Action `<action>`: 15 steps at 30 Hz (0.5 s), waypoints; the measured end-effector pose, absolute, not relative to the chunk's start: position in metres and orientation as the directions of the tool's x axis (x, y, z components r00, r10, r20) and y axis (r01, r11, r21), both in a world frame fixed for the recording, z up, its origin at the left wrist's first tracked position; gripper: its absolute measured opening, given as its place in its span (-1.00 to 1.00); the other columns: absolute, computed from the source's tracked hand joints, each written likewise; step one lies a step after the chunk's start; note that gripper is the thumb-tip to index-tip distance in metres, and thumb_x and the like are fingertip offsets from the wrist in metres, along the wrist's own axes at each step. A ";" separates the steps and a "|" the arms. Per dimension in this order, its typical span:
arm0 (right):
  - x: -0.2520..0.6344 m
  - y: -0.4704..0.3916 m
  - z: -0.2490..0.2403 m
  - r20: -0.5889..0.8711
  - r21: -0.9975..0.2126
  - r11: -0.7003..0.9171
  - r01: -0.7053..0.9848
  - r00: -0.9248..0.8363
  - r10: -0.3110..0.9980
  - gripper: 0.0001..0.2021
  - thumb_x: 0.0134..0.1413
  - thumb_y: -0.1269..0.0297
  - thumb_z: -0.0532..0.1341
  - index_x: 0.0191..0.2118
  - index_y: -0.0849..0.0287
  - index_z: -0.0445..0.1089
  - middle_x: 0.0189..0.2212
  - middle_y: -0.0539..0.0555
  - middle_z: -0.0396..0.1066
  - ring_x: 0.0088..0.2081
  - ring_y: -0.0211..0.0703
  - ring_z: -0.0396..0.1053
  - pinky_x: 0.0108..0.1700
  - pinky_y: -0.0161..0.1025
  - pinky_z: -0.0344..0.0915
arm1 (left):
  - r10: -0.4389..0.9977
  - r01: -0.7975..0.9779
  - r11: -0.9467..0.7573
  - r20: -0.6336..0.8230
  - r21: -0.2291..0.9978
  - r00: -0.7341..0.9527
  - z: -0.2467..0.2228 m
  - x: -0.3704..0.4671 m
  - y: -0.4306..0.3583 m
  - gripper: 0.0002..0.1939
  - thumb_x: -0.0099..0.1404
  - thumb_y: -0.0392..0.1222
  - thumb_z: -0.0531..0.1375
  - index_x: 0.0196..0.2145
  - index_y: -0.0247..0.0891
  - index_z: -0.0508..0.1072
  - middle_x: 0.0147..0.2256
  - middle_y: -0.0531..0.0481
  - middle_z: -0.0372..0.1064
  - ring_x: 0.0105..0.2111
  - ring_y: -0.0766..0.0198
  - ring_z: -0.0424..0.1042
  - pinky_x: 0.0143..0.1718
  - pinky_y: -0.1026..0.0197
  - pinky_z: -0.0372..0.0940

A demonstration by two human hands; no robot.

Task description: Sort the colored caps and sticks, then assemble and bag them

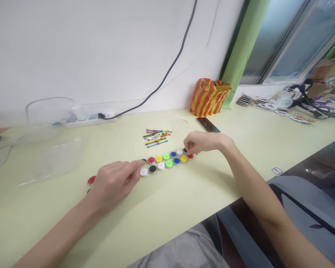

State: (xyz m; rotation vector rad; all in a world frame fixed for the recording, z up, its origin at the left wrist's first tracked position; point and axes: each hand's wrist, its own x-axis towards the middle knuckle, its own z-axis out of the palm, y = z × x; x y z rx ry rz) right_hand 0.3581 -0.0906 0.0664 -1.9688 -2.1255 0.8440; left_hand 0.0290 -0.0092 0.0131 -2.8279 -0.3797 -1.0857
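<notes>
Small round pieces with coloured tops and clear bases stand in two rows, among them a green piece (169, 164) and a yellow one (159, 159). My left hand (114, 180) is at the rows' left end, fingers closed, with the index fingertip at a black piece (144, 161) and the thumb close to a white piece (144, 172). At the right end, my right hand (198, 142) is curled shut against a black piece (185, 150), just above a red piece (190, 156). Its fingertips are partly hidden. Another red piece (91, 179) shows behind my left hand.
Thin coloured arrow-like sticks (158, 137) lie in a pile beyond the rows. Behind my right hand are a phone (208, 125) and a striped bag (209, 97). A power strip (89, 117) with a black cable lies by the wall, near clear plastic bags (53, 160).
</notes>
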 end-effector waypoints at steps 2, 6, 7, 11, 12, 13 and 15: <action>0.357 -0.090 0.069 -0.170 -0.471 0.034 0.881 -0.129 0.977 -0.91 0.10 0.36 0.24 -0.42 0.15 0.41 -0.45 0.06 0.50 -0.44 -0.20 0.39 -0.48 -0.29 0.15 | 0.178 0.262 -0.965 0.668 -0.026 0.722 0.016 0.028 -0.007 -0.82 0.44 -0.28 0.10 -0.19 -0.15 0.52 -0.59 0.16 0.42 -0.63 0.36 0.35 -0.48 0.26 0.22; 0.355 -0.080 0.063 0.177 -0.369 0.104 0.924 -0.040 0.983 -0.86 0.21 0.39 0.14 -0.36 0.17 0.42 -0.37 0.08 0.48 -0.40 -0.21 0.32 -0.38 -0.26 0.11 | 0.191 0.331 -0.941 0.687 -0.075 0.701 0.023 0.019 0.008 -0.81 0.40 -0.28 0.11 -0.22 -0.14 0.53 -0.48 0.12 0.53 -0.53 0.32 0.47 -0.41 0.23 0.28; 0.353 -0.076 0.058 0.253 -0.325 0.112 0.939 -0.028 0.967 -0.84 0.22 0.41 0.12 -0.36 0.18 0.41 -0.36 0.09 0.47 -0.38 -0.20 0.30 -0.35 -0.25 0.11 | 0.216 0.367 -0.927 0.691 -0.076 0.690 0.024 0.015 0.014 -0.81 0.39 -0.28 0.11 -0.22 -0.14 0.53 -0.45 0.11 0.55 -0.49 0.31 0.50 -0.39 0.23 0.30; 0.347 -0.060 0.038 0.381 -0.258 0.185 0.948 -0.076 0.921 -0.83 0.27 0.43 0.09 -0.30 0.20 0.43 -0.28 0.13 0.45 -0.26 -0.14 0.32 -0.22 -0.25 0.14 | 0.353 0.557 -0.829 0.727 -0.048 0.589 0.021 -0.007 0.053 -0.79 0.38 -0.21 0.09 -0.27 -0.16 0.54 -0.48 0.09 0.52 -0.49 0.30 0.46 -0.39 0.23 0.28; 0.345 -0.057 0.033 0.393 -0.264 0.199 0.944 -0.083 0.916 -0.83 0.27 0.43 0.10 -0.27 0.20 0.43 -0.26 0.14 0.46 -0.24 -0.13 0.33 -0.19 -0.24 0.15 | 0.397 0.602 -0.798 0.730 -0.025 0.557 0.019 -0.013 0.063 -0.78 0.38 -0.19 0.08 -0.27 -0.17 0.54 -0.51 0.10 0.49 -0.50 0.30 0.44 -0.40 0.24 0.25; 0.344 -0.055 0.029 0.403 -0.273 0.204 0.940 -0.081 0.911 -0.83 0.28 0.43 0.09 -0.24 0.20 0.44 -0.24 0.15 0.46 -0.22 -0.12 0.34 -0.18 -0.24 0.16 | 0.459 0.652 -0.758 0.717 0.008 0.525 0.017 -0.020 0.074 -0.78 0.37 -0.17 0.07 -0.27 -0.16 0.53 -0.54 0.10 0.44 -0.51 0.29 0.42 -0.41 0.25 0.22; 0.344 -0.050 0.020 0.417 -0.299 0.195 0.934 -0.056 0.907 -0.82 0.28 0.43 0.09 -0.20 0.21 0.45 -0.22 0.16 0.46 -0.21 -0.10 0.35 -0.16 -0.24 0.18 | 0.596 0.747 -0.660 0.659 0.076 0.459 0.012 -0.031 0.091 -0.76 0.36 -0.16 0.06 -0.21 -0.17 0.53 -0.55 0.09 0.38 -0.52 0.28 0.36 -0.42 0.25 0.15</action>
